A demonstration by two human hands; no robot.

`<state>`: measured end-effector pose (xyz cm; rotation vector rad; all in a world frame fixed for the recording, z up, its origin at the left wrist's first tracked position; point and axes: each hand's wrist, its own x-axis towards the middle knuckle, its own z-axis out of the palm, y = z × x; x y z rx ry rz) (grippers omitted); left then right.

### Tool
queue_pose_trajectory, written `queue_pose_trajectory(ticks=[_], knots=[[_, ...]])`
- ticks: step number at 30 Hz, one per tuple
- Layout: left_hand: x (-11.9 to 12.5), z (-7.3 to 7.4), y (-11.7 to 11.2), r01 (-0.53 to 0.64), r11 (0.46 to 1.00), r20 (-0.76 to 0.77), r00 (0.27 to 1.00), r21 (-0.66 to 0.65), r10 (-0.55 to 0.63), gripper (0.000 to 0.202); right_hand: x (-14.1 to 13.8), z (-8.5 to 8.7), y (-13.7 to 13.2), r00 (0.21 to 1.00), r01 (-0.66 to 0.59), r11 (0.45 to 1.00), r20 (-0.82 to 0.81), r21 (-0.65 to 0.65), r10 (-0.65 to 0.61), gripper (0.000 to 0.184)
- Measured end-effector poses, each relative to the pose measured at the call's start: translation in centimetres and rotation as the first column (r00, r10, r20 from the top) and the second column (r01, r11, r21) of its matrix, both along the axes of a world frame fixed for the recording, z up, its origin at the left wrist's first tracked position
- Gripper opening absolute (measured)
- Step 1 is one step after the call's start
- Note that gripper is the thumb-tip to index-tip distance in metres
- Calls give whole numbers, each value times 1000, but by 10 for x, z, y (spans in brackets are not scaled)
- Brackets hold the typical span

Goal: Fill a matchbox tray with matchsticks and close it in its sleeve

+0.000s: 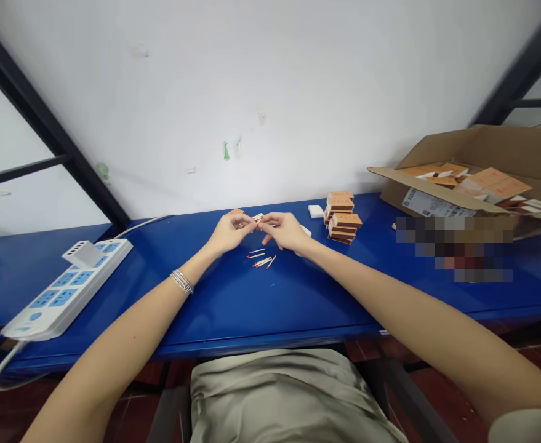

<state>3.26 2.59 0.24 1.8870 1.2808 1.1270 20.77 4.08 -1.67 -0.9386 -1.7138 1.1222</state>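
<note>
My left hand [229, 232] and my right hand [287, 233] meet over the blue table, fingertips pinched together around a small bunch of matches [258, 218]. The fingers cover much of that bunch. On the tabletop just below my hands lie several loose matches [263, 262] with red heads. An orange matchbox part [237, 211] peeks out behind my left hand. Beside my right hand, a white piece [306, 231] is mostly hidden by it.
Orange matchboxes [346, 219] stand in stacks to the right, next to a white box piece [316, 211]. Farther right, an open cardboard box [392, 187] holds many matchboxes. A power strip [85, 289] lies at the left on the blue table [233, 314]. A blurred patch covers part of the right side.
</note>
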Motion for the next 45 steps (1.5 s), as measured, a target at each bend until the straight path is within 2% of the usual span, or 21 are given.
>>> queue_pose_trajectory(ticks=[2, 5, 10, 14, 16, 18, 20, 22, 26, 30, 36, 42, 45], knots=[[2, 0, -2, 30, 998, 44, 999, -47, -28, 26, -2, 1, -1, 996, 7, 1000, -93, -25, -9, 14], [2, -2, -2, 31, 997, 13, 999, -74, -30, 28, -2, 4, -2, 994, 7, 999, -109, -31, -10, 9], [-5, 1, 0, -84, 993, -273, 956, 87, 105, 30, -1, -1, 1, 1000, -11, 1000, 16, -9, 11, 8], [-19, 6, 6, -57, 986, -445, 887, 154, 121, 30, 1, -1, 4, 992, 5, 999, 126, 44, -10, 11], [-30, 7, 10, -65, 984, -514, 846, 168, 144, 29, 3, 3, 3, 977, -54, 993, 212, 106, 31, 12], [-39, 5, 15, -114, 975, -564, 801, 188, 203, 24, 6, 7, 1, 944, -195, 972, 293, 129, 151, 13], [-44, 2, 18, -167, 968, -577, 778, 189, 247, 23, 7, 10, -2, 903, -315, 942, 344, 120, 258, 16], [-44, -1, 20, -185, 963, -581, 769, 194, 265, 23, 8, 11, -3, 887, -348, 929, 364, 127, 282, 19], [-36, -7, 22, -211, 955, -606, 739, 208, 295, 20, 7, 9, -1, 913, -286, 937, 353, 199, 204, 16], [-34, -10, 24, -243, 950, -614, 726, 194, 311, 18, 7, 7, 1, 913, -267, 941, 369, 209, 177, 15], [-37, -11, 27, -271, 951, -571, 761, 151, 308, 20, 7, 2, 3, 906, -278, 941, 379, 191, 190, 16], [-35, -10, 29, -347, 936, -473, 816, 57, 332, 14, 9, -1, 5, 899, -230, 943, 425, 239, 111, 15], [-36, -11, 30, -360, 932, -425, 839, 33, 340, 11, 8, 1, 1, 862, -260, 920, 501, 292, 85, 19]])
